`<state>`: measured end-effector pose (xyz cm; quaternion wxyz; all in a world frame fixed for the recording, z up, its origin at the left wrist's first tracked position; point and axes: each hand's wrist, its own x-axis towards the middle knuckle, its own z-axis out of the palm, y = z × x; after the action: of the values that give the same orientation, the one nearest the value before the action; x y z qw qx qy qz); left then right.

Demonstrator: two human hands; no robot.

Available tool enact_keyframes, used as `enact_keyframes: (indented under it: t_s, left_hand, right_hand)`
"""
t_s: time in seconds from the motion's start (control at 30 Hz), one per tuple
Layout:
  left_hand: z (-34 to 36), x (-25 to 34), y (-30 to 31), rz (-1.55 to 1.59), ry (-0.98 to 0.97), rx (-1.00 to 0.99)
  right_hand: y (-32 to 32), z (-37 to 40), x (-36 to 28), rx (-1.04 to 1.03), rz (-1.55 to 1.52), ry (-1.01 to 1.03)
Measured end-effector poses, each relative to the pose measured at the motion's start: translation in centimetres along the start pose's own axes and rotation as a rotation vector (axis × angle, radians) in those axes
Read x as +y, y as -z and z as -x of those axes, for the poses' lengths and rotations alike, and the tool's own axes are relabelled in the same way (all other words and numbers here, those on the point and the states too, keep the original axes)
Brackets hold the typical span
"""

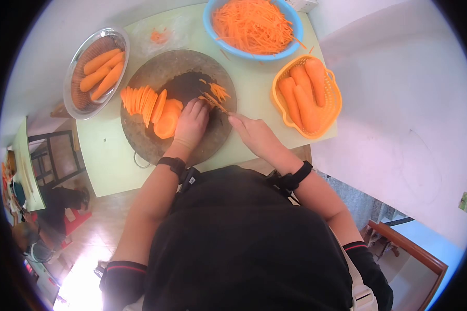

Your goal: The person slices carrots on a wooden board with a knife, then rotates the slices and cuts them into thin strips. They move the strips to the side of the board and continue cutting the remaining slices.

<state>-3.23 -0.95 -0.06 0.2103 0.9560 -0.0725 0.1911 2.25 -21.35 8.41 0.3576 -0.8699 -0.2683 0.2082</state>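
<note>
My left hand [192, 123] lies with bent fingers on carrot slices at the middle of the round dark chopping board [155, 62]. In my right hand [251, 133] is the handle of a knife [214, 102], its blade beside my left fingertips. Thin carrot shreds [219, 92] lie just beyond the blade. To the left of my left hand are large carrot slices [166, 123] and a fanned row of slices [139, 100]. The pieces right under my left fingers are mostly hidden.
A blue basin [208, 23] of shredded carrot stands at the back, a yellow basket [334, 110] of whole carrots at the right, and a metal-rimmed bowl [70, 93] of carrots at the left. A plastic bag [174, 35] lies behind the board. Another person [54, 205] is at far left.
</note>
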Motion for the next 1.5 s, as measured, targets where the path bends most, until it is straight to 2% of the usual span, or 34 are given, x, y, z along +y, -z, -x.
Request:
enact_keyframes:
  t_s: [0.1, 0.17, 0.47, 0.9, 0.97, 1.0, 1.07, 1.17, 1.5]
  left_hand:
    - [0.1, -0.1, -0.2, 0.02, 0.011, 0.003]
    - [0.4, -0.2, -0.4, -0.019, 0.013, 0.008]
    - [0.3, -0.2, -0.2, 0.028, -0.009, 0.029]
    - [0.6, -0.4, -0.5, 0.022, 0.042, -0.008]
    - [-0.1, 0.2, 0.1, 0.011, 0.005, 0.056]
    - [-0.2, 0.3, 0.1, 0.01, 0.006, 0.057]
    - [-0.3, 0.4, 0.3, 0.055, 0.006, 0.07]
    - [-0.4, 0.5, 0.5, 0.028, 0.02, 0.069]
    - [-0.2, 0.4, 0.4, 0.034, 0.029, 0.061]
  right_hand:
    - [1.4, 0.9, -1.6, -0.061, -0.001, -0.046]
    - [2.1, 1.7, -2.8, -0.155, 0.127, -0.092]
    - [1.2, 2.0, -2.1, -0.116, 0.234, -0.04]
    - [-0.7, -1.7, -2.2, -0.109, 0.209, -0.047]
    - [-0.3, -2.0, -0.7, -0.072, -0.009, -0.017]
    - [0.2, -1.7, -0.8, -0.073, -0.008, -0.015]
    - [1.3, -1.3, -1.1, -0.121, -0.134, -0.145]
    - [1.3, 0.1, -0.6, -0.119, -0.031, -0.03]
    - [2.6, 0.9, -1.8, -0.203, 0.04, -0.087]
